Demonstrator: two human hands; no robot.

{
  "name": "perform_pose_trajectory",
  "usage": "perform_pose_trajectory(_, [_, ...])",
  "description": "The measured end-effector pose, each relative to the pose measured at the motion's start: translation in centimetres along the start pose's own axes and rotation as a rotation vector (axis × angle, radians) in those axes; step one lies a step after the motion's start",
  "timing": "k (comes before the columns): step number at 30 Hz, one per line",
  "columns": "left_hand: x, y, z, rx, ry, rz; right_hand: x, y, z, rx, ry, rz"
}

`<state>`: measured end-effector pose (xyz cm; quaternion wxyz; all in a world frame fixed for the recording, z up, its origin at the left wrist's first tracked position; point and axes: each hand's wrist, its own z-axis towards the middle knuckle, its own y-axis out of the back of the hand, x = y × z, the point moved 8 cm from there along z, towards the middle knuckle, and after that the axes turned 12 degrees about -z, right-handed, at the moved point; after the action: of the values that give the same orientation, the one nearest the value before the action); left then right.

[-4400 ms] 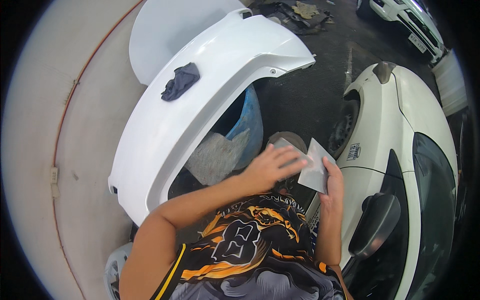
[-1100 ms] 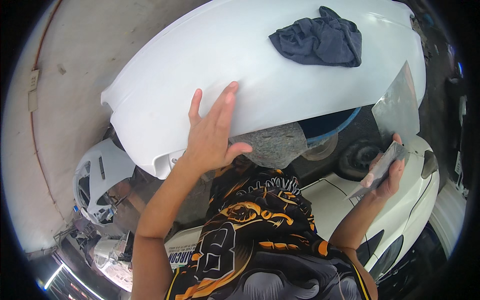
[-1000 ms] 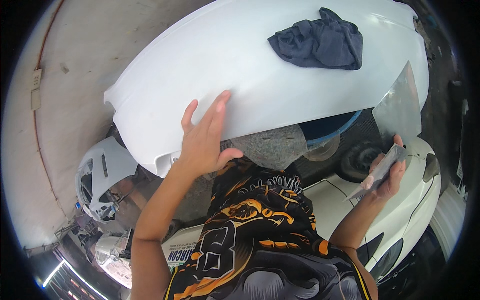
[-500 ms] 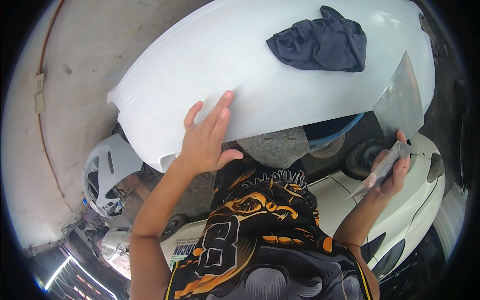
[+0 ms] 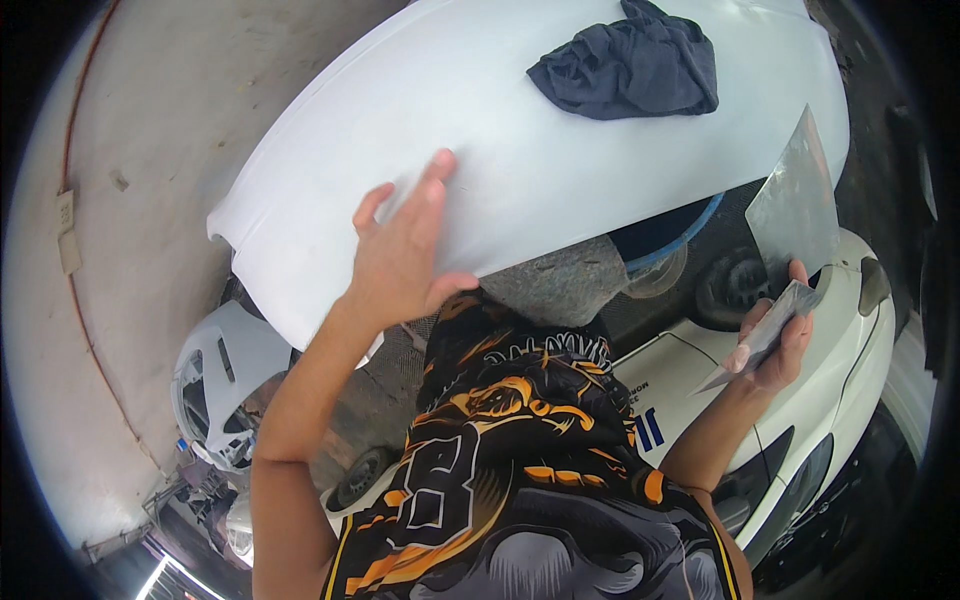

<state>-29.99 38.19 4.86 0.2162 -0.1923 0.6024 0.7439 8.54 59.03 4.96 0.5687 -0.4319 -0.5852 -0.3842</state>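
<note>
Landmark for all positions: the white panel (image 5: pixel 560 170), a large curved car body part that fills the upper middle of the view.

Left hand (image 5: pixel 405 255): I see it laid flat on the panel near its lower edge, palm down, fingers spread wide and pointing up across the paint. It grips nothing. The forearm comes up from below the panel, on the left.

Right hand (image 5: pixel 775 335): below the panel's right end and clear of it. It is closed on two thin metal blades. The larger blade (image 5: pixel 795 205) stands upright above the fingers, with its top corner in front of the panel's right end. The smaller blade (image 5: pixel 755 345) lies across the palm, its tip pointing down and left. Thumb and fingers pinch both where they meet.

On top of the panel, toward its upper right, lies a crumpled dark cloth (image 5: pixel 630 65), resting on the paint, well apart from the left hand.

Under the panel's lower edge, right of centre, I see a blue drum (image 5: pixel 665 235) with a grey rag (image 5: pixel 565 285) draped beside it; I cannot tell whether the panel rests on the drum.

Below the panel on the right stands a white car (image 5: pixel 840 400), directly behind the right hand. Below the panel's left end lies another white body part (image 5: pixel 220 370) on the floor. Left of the panel is bare concrete floor (image 5: pixel 130 200).
</note>
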Motion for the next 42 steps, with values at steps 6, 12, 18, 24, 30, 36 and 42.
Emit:
perform_pose_trajectory(6, [0.0, -0.8, 0.2, 0.023, -0.041, -0.069, 0.7, -1.7, -2.0, 0.066, -0.011, 0.064])
perform_pose_trajectory(12, [-2.6, -2.0, -3.0, 0.144, -0.099, -0.146, 0.6, -2.1, -4.2, 0.014, -0.011, 0.063])
perform_pose_trajectory(18, [-1.3, -1.4, -1.6, 0.105, -0.137, -0.097, -0.3, -1.2, -5.9, -0.023, -0.027, 0.033])
perform_pose_trajectory(24, [1.0, -0.5, -0.1, 0.033, -0.089, -0.014, -0.2, -0.9, -7.3, -0.066, -0.017, 0.013])
perform_pose_trajectory(30, [-4.2, -0.7, -2.7, 0.068, -0.057, -0.534, 1.1, -6.9, -7.5, 0.069, -0.104, 0.04])
perform_pose_trajectory(36, [-5.6, 1.5, -1.4, -0.356, 0.368, -1.914, 1.5, -25.0, -8.4, 0.662, -0.3, 0.151])
perform_pose_trajectory(42, [1.4, 9.8, -5.2, -0.897, 0.448, -1.558, 2.6, -31.7, -7.2, 0.65, -0.264, 0.122])
